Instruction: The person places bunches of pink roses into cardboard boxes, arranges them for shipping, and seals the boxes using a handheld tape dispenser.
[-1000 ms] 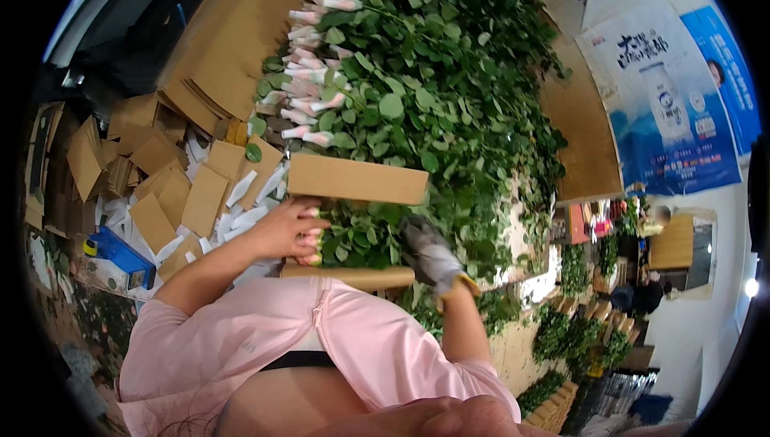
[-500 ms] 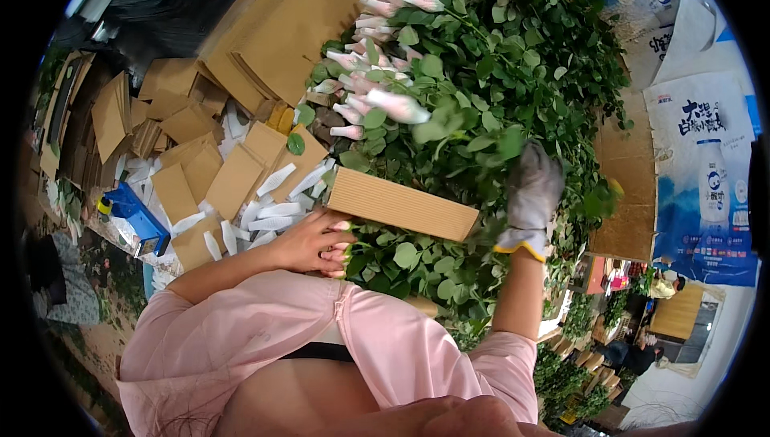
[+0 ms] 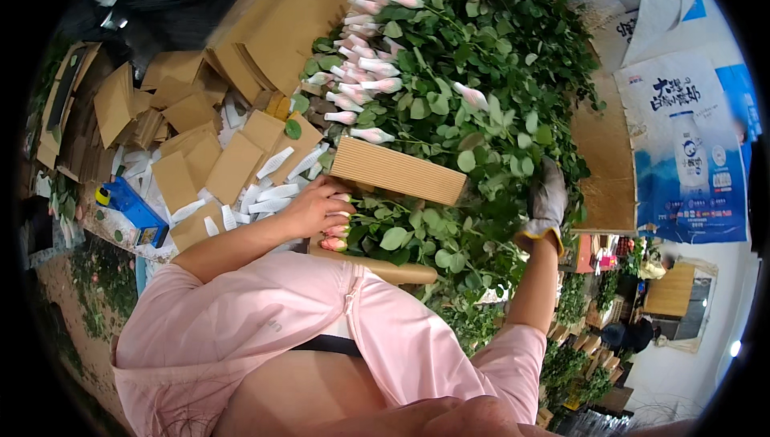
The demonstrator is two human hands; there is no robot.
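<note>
Biggest thing in front of us is the heap of leafy rose stems (image 3: 481, 60) — green foliage everywhere, with net-sleeved pink buds (image 3: 361, 64) lined up along its left edge. Left of that sits a stack of brown cardboard sheets (image 3: 281, 12) and a scatter of smaller folded pieces (image 3: 200, 168) with white sleeves mixed in.

Closer in, a corrugated cardboard wrap (image 3: 397, 171) lies across a bunch of roses (image 3: 393, 232). Our bare left hand (image 3: 317, 208) is curled around the bud end of that bunch, fingers closed on the stems right by the pink tips. Our gloved right hand (image 3: 548, 200) is up in the foliage of the heap; we can't tell if it's gripping anything or just resting there.

Looks to us like we're mid-bundling — gathering stems into the cardboard. Next move probably calls for keeping the buds level while pulling in more stems.
</note>
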